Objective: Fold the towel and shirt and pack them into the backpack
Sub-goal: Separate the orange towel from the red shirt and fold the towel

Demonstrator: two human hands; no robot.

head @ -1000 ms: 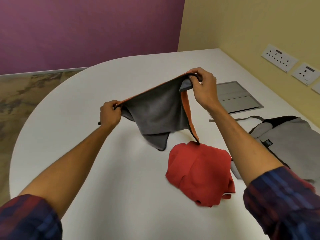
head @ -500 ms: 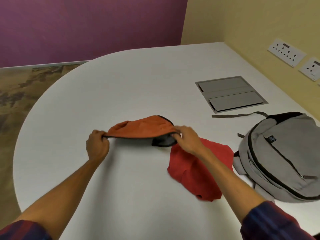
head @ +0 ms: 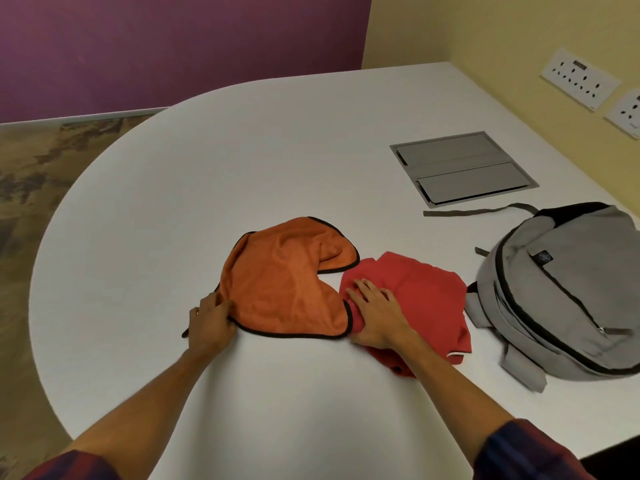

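The orange towel (head: 287,282) lies spread, orange side up with its dark edging showing, on the white worktop (head: 242,161). The left hand (head: 211,322) has its grip curled onto the towel's near-left corner. The right hand (head: 375,311) rests with fingers straight and spread on the crumpled red shirt (head: 426,289), which touches the towel's right edge (slightly overlapped there). Just right of the shirt lies the grey backpack (head: 568,289), zipped as far as can be seen, near a grey floor-box lid (head: 464,168).
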